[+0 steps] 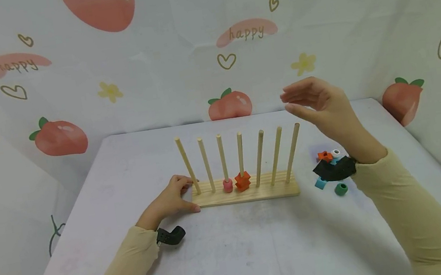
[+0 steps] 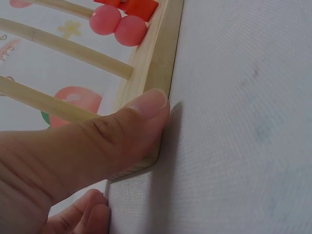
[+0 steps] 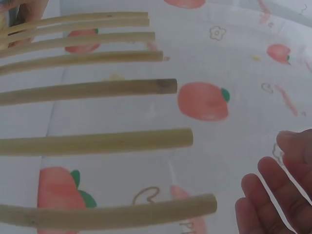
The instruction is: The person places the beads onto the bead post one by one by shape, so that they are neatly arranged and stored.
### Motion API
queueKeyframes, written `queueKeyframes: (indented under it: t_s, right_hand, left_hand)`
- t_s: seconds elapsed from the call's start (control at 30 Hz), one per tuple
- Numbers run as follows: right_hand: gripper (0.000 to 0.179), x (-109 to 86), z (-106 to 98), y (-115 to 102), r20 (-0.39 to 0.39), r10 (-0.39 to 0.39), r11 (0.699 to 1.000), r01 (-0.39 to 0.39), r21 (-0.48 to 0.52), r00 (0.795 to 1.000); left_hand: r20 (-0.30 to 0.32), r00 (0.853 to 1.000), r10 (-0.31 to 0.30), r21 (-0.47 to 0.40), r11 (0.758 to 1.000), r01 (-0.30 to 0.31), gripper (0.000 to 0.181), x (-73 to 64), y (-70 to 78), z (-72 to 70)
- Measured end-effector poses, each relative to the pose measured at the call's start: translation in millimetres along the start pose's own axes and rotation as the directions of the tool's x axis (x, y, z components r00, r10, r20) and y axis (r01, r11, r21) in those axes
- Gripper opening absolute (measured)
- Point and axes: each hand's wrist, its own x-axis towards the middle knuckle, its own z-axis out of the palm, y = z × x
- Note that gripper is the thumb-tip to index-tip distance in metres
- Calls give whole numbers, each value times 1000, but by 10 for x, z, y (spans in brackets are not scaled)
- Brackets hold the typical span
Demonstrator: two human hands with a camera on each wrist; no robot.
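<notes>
A wooden peg rack with a row of upright rods stands mid-table. My left hand grips its left end, the thumb pressed on the front edge and the fingers around the far side. Two round pink beads sit stacked low on the third rod from the left. On the neighbouring rod are orange-red star-shaped beads. My right hand is raised behind and right of the rod tops, fingers extended and thumb apart. Nothing shows between its fingers in the right wrist view.
Right of the rack lie loose beads: an orange one, a white one, a blue one and a green one. The right wrist's black strap partly covers the group. A fruit-print cloth hangs behind the table.
</notes>
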Motion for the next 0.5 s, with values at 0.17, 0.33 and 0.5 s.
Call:
queueKeyframes:
  t_s: [0.17, 0.33, 0.5]
  right_hand:
    - [29, -55, -148, 87, -47, -13, 992, 19, 127, 999]
    - [30, -146, -268, 167, -89, 14, 990, -1, 141, 996]
    - [29, -245, -332, 248, -108, 15, 992, -1, 124, 994]
  left_hand:
    - [1, 1000, -9, -6, 1000, 9, 82, 1, -11, -5]
    - [-3, 1000, 1, 2, 1000, -1, 80, 4, -10, 1]
    - [0, 1000, -9, -4, 1000, 9, 81, 8, -16, 6]
